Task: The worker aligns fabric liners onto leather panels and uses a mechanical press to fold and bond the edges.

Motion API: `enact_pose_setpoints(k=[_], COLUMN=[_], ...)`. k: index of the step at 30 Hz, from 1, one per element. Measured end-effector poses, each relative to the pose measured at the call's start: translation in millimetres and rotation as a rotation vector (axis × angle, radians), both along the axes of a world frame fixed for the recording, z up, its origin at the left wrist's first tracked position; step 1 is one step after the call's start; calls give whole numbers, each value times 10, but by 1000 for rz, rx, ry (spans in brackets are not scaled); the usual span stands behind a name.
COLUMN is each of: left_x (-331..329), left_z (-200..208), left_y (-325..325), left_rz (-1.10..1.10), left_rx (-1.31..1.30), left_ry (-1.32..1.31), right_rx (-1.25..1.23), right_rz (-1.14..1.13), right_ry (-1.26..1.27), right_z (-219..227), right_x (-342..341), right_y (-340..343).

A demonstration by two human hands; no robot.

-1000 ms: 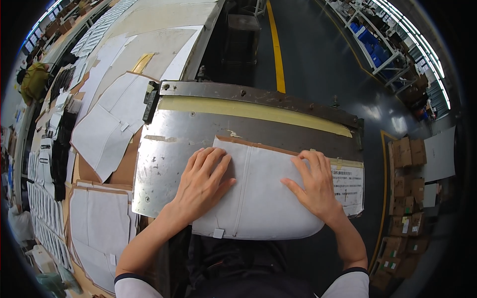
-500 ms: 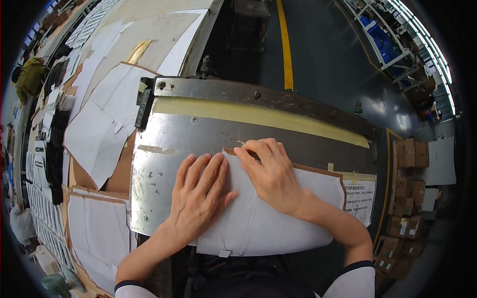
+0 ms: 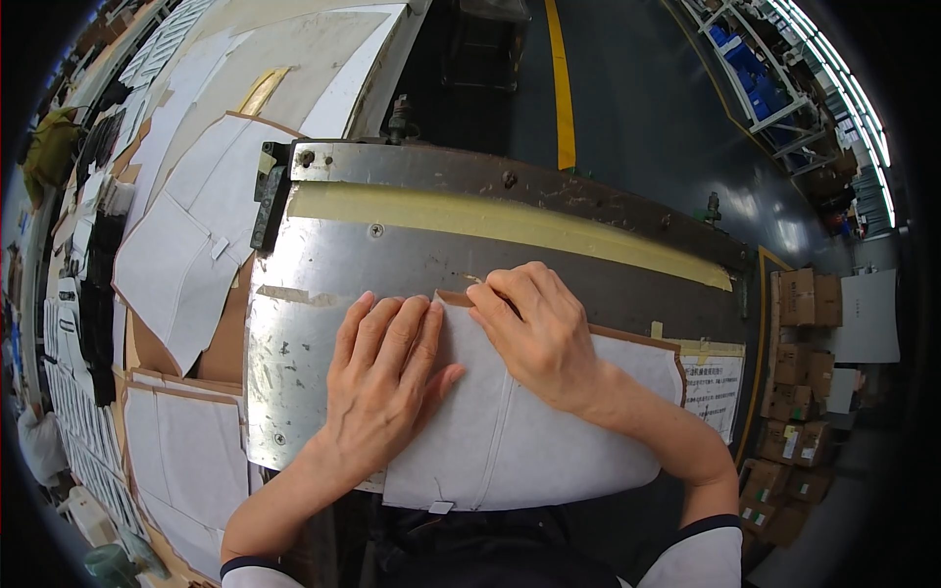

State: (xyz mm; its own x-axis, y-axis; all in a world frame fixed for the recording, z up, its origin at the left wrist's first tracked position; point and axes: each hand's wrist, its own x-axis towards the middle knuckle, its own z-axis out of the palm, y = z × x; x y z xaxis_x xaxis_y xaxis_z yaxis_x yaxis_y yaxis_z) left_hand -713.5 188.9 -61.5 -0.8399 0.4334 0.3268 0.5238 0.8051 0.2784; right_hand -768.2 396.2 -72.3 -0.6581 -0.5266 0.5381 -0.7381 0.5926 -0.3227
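A pale, sewn sheet-material panel (image 3: 559, 451) with a brown edge lies across a metal work plate (image 3: 294, 343), its seam lines and a small white tag facing up. My left hand (image 3: 377, 402) rests flat over the panel's left edge, fingers stretched out and partly on the bare metal. At the panel's far edge, my right hand (image 3: 539, 343) has its fingers curled in and the thumb pressed to the brown border. A small strip of brown underside shows between the two hands. The right palm hides the tips of its other fingers.
More pale panels with brown edges lie stacked on the left table (image 3: 186, 441). Yellow tape (image 3: 510, 235) and a raised bar with bolts run along the plate's far side. A printed sheet (image 3: 711, 392) is at its right end. Cartons (image 3: 799, 382) stand farther right.
The view has shifted slightly, so the plate and tables sit a little farther left. Both hands keep nearly the same places on the panel, with the right fingers curled a bit tighter.
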Motion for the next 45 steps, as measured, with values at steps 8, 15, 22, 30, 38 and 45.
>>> enact_pose_setpoints(k=[8, 15, 22, 30, 38, 45], left_x=[34, 36, 33, 27, 11, 19], left_z=[-52, -67, -49, -16, -24, -31], left_y=[-31, 1, 30, 50, 50, 53], left_rz=[1, -19, 16, 48, 70, 76], left_rx=[51, 73, 47, -44, -30, -47], left_ry=[26, 57, 60, 29, -8, -16], right_rx=[-110, -34, -28, 24, 44, 60], right_rz=[-187, -114, -32, -21, -15, 0], right_ry=[-300, -164, -185, -134, -124, -102], right_z=[179, 156, 113, 54, 50, 44], right_x=[71, 274, 244, 260, 258, 257], right_y=[451, 384, 231, 196, 170, 174])
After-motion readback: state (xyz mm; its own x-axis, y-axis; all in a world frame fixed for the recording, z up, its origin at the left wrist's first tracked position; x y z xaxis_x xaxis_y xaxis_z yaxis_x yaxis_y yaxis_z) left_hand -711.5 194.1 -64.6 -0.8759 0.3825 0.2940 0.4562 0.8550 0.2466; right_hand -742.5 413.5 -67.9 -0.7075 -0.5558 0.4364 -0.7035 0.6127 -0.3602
